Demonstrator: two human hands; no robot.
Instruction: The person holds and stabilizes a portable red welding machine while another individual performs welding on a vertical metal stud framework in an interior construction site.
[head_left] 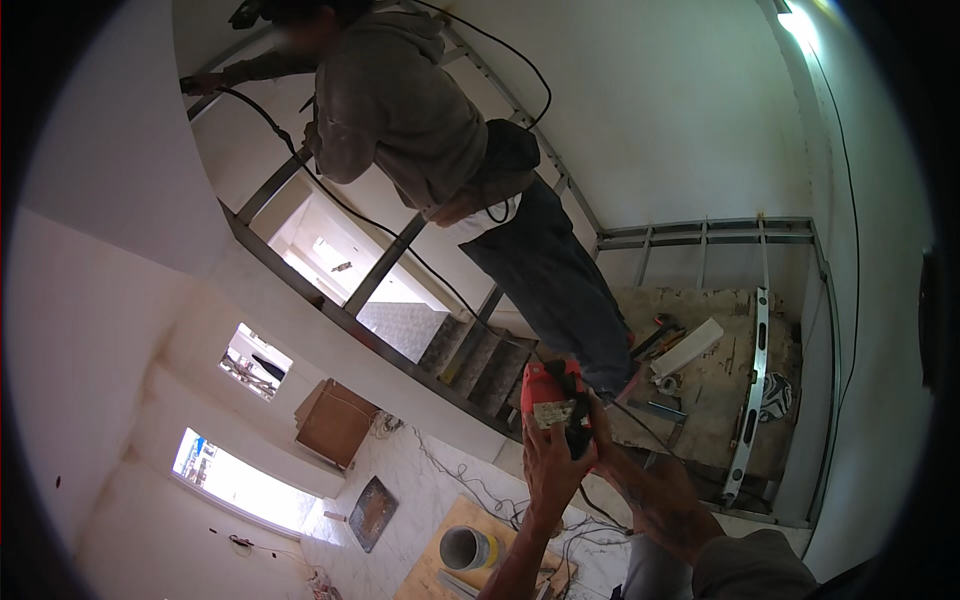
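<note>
Both my hands are raised in front of me, closed around a red-and-black device [545, 385] that looks like a power tool. A pale label patch shows on its side; its exact kind I cannot make out. My left hand [556, 468] grips it from below and left. On the right, my right hand [612, 455] wraps its other side, with part of the fingers hidden behind it. A black cable [597, 510] hangs just beneath the hands. Close beyond the device are the legs of a co-worker [560, 270], who stands on a raised platform.
The co-worker reaches toward a metal frame [275, 187] beside a dark cable. On the worn platform [720, 400] lie a long spirit level [748, 400], a white strip [688, 348] and hand tools. Stairs [470, 365] descend beyond the frame. Below, a bucket [465, 548] stands on a board.
</note>
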